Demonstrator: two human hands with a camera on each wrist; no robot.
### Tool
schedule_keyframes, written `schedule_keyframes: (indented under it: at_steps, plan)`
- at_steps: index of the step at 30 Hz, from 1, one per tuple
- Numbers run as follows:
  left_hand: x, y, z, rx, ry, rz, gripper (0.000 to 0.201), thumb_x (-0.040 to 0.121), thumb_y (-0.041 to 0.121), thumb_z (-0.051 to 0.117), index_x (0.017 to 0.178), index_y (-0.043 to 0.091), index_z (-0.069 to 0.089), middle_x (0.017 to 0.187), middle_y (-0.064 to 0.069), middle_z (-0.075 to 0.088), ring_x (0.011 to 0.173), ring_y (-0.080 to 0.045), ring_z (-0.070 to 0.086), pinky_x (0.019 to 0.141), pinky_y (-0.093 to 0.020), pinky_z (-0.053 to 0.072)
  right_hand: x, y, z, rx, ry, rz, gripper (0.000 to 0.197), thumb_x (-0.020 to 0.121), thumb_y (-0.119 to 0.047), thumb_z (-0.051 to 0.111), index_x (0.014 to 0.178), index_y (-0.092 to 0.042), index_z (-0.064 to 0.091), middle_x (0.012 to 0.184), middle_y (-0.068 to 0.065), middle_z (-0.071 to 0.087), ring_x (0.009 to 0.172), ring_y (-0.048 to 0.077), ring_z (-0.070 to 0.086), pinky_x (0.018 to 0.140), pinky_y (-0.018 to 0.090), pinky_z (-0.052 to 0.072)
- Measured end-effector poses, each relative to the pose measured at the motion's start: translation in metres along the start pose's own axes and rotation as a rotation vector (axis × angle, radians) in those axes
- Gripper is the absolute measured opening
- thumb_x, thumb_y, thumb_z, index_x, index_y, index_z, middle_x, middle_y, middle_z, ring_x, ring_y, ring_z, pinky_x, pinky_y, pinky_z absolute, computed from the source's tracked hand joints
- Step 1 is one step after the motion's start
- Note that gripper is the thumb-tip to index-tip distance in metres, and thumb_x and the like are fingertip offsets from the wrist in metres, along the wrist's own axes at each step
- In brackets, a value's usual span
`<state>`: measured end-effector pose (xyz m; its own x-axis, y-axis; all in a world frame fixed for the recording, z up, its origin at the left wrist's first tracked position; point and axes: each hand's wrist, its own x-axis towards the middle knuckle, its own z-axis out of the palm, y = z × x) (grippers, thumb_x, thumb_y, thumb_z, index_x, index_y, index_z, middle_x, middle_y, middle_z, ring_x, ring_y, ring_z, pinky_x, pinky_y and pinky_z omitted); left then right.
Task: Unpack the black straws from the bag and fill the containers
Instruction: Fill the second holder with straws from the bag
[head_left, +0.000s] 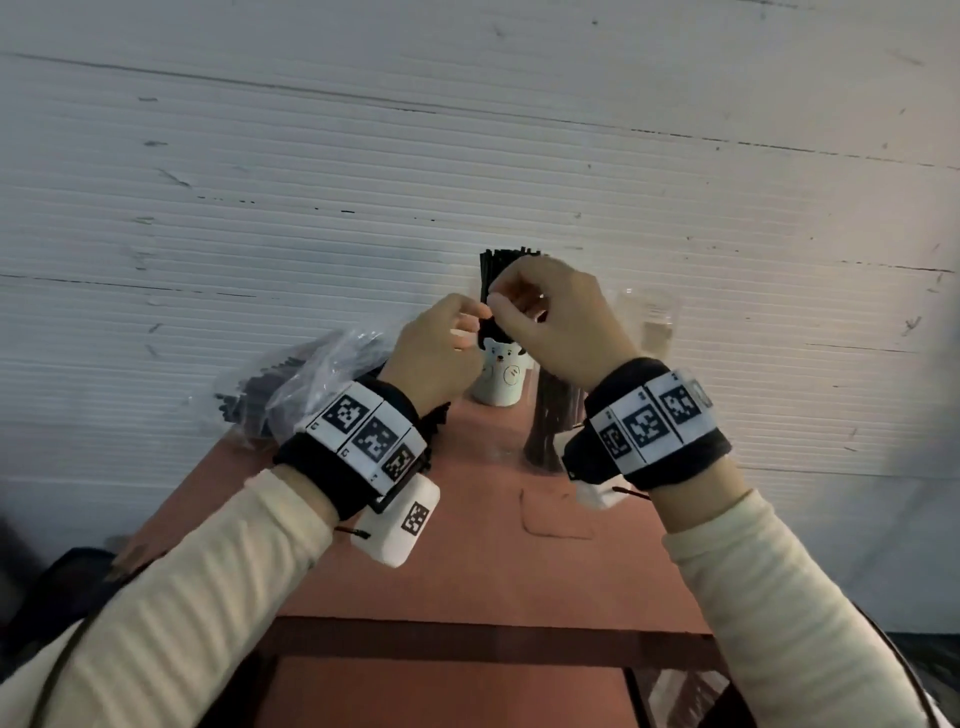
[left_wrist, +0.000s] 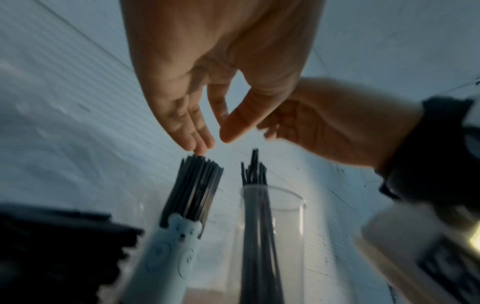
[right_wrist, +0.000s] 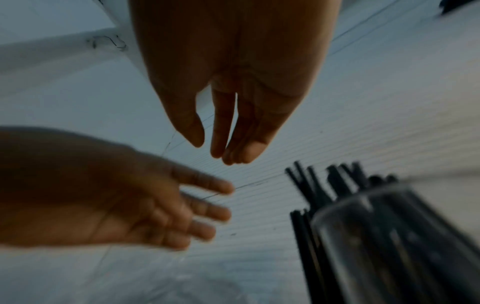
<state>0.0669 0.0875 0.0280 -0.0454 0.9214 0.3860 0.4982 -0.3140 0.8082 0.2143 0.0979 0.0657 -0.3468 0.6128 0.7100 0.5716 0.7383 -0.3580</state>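
Note:
A white bear cup (head_left: 498, 376) (left_wrist: 171, 257) packed with black straws (head_left: 506, 262) (left_wrist: 194, 191) stands at the table's far end. Both hands hover just above those straw tops. My left hand (head_left: 467, 325) (left_wrist: 215, 142) has straight fingers with the thumb close by, and nothing between them; its fingertips are at the straw tips. My right hand (head_left: 498, 301) (right_wrist: 213, 150) also points its straight fingers down and holds nothing. A clear glass (head_left: 550, 421) (left_wrist: 280, 236) (right_wrist: 389, 246) with fewer straws stands right of the bear cup. The plastic bag (head_left: 296, 384) with remaining straws lies at the left.
An empty-looking clear cup (head_left: 652, 317) stands at the far right by the white ribbed wall. The narrow red-brown table (head_left: 467, 561) runs toward me between my arms. A dark object lies at the lower left, off the table.

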Motion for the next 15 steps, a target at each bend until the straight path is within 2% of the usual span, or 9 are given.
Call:
schedule_keyframes:
  at_steps: [1,3,7,9,11,13,14,15]
  plan:
    - [-0.001,-0.001,-0.013,0.021,0.028,0.02,0.038,0.082,0.0,0.051,0.103,0.03,0.057,0.111,0.002,0.064,0.092,-0.013,0.063,0.081,-0.023,0.048,-0.002,-0.002,0.011,0.029,-0.055,0.017,0.01,0.087,-0.018,0.061,0.087,-0.011,0.068,0.082,-0.001,0.065,0.074,0.007,0.058,0.068,0.015,0.047]
    - [-0.004,-0.002,-0.037,0.053,0.081,0.053,0.036,0.079,-0.002,0.052,0.102,0.024,0.064,0.103,0.005,0.066,0.087,-0.013,0.064,0.08,-0.024,0.051,-0.005,-0.004,0.035,0.055,-0.191,0.057,0.013,0.089,-0.018,0.06,0.089,-0.011,0.07,0.082,-0.001,0.068,0.076,0.008,0.06,0.07,0.017,0.046]
    - [-0.006,-0.021,-0.076,0.202,0.144,0.02,0.031,0.079,0.007,0.062,0.103,0.028,0.066,0.11,0.003,0.063,0.097,-0.015,0.057,0.085,-0.03,0.047,-0.003,-0.011,0.081,-0.029,-0.521,0.103,0.026,0.096,-0.026,0.053,0.113,-0.012,0.068,0.108,0.005,0.069,0.1,0.019,0.061,0.087,0.025,0.045]
    - [-0.004,-0.033,-0.088,0.31,0.101,-0.027,0.032,0.08,0.011,0.066,0.106,0.029,0.065,0.118,-0.003,0.06,0.1,-0.014,0.053,0.084,-0.031,0.044,0.003,-0.015,0.099,-0.073,-0.629,0.115,0.03,0.098,-0.03,0.049,0.119,-0.015,0.065,0.115,0.005,0.067,0.105,0.022,0.059,0.092,0.029,0.044]
    - [-0.003,-0.045,-0.095,0.392,-0.011,-0.097,0.038,0.081,0.007,0.064,0.112,0.028,0.064,0.127,-0.008,0.059,0.107,-0.022,0.056,0.084,-0.03,0.044,0.009,-0.018,0.115,-0.137,-0.716,0.1,0.034,0.099,-0.033,0.046,0.12,-0.016,0.065,0.117,0.007,0.066,0.107,0.026,0.059,0.095,0.036,0.045]
    - [-0.003,-0.054,-0.098,0.412,-0.133,-0.138,0.045,0.083,-0.002,0.058,0.118,0.026,0.063,0.138,-0.008,0.055,0.114,-0.023,0.058,0.079,-0.026,0.042,0.012,-0.021,0.127,-0.205,-0.794,0.078,0.035,0.099,-0.033,0.045,0.121,-0.013,0.063,0.12,0.009,0.064,0.111,0.028,0.056,0.096,0.034,0.042]
    - [-0.004,-0.057,-0.099,0.413,-0.166,-0.144,0.047,0.083,-0.005,0.054,0.117,0.027,0.064,0.14,-0.011,0.053,0.101,-0.022,0.063,0.072,-0.026,0.042,0.013,-0.023,0.13,-0.24,-0.82,0.074,0.036,0.1,-0.034,0.045,0.124,-0.014,0.061,0.123,0.01,0.062,0.114,0.028,0.055,0.095,0.032,0.04]
    - [-0.004,-0.06,-0.1,0.416,-0.171,-0.142,0.049,0.083,-0.007,0.052,0.114,0.029,0.065,0.138,-0.018,0.054,0.078,-0.02,0.063,0.063,-0.026,0.042,0.015,-0.024,0.134,-0.267,-0.832,0.073,0.038,0.099,-0.036,0.046,0.128,-0.015,0.059,0.126,0.01,0.061,0.116,0.028,0.054,0.095,0.033,0.038]
